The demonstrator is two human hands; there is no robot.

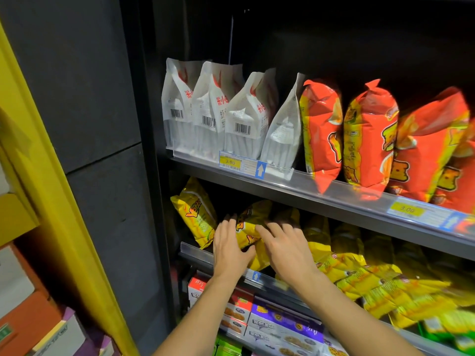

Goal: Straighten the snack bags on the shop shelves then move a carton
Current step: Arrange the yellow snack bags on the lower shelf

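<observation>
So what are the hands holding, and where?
A yellow snack bag: the left hand grips its left edge, while the right hand lies on its right side, fingers spread.

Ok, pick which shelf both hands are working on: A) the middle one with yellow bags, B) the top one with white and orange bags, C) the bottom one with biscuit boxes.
A: the left hand holds and the right hand touches a yellow bag on the middle shelf.

The one head camera is looking forward and a bit down, from very close, at the dark metal shop shelves [308,192].
</observation>
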